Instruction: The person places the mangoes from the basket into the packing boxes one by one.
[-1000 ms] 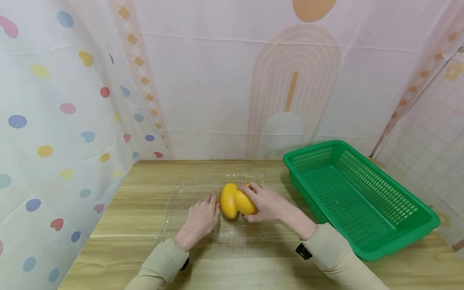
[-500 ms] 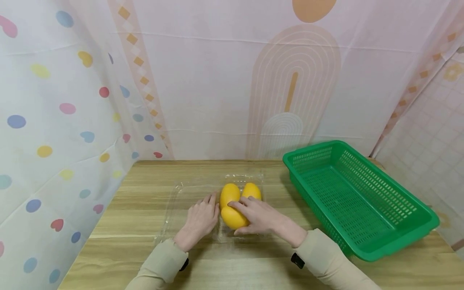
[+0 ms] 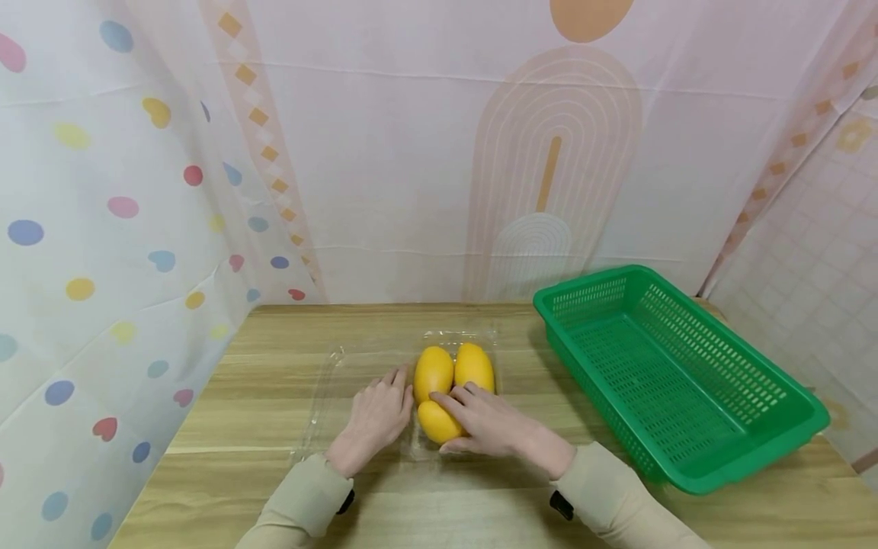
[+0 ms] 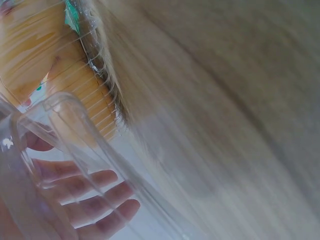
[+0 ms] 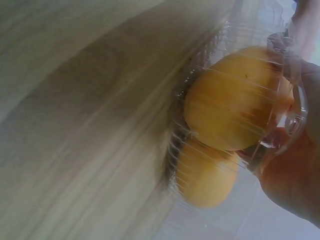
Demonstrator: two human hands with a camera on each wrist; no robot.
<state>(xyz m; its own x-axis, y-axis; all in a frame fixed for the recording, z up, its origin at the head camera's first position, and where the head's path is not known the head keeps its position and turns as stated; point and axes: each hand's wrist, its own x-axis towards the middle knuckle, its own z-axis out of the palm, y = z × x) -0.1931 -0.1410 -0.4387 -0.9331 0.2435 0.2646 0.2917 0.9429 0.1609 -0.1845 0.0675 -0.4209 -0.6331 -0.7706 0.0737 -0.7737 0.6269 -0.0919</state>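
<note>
Three smooth yellow mangoes sit in one half of a clear plastic clamshell box (image 3: 497,351) in the head view. Two lie side by side at the back: the back left mango (image 3: 434,372) and the back right mango (image 3: 475,364). The front mango (image 3: 437,423) lies nearer the person, and the right hand (image 3: 490,423) grips it with fingers over its top and thumb at its near side. Beside the box's middle fold, the left hand (image 3: 377,412) rests with extended fingers touching the plastic. The left wrist view shows its fingers (image 4: 90,207) through the clear wall.
A green perforated basket (image 3: 658,389) stands at the right on the wooden table (image 3: 261,396). The box's other half, a clear lid (image 3: 332,381), lies folded out to the left under the left hand. Patterned cloth (image 3: 398,191) hangs behind the table.
The right hand has brought its mango from over the right side of the box toward the person and leftward, then lower, uncovering the back right mango. The left hand stays put.
</note>
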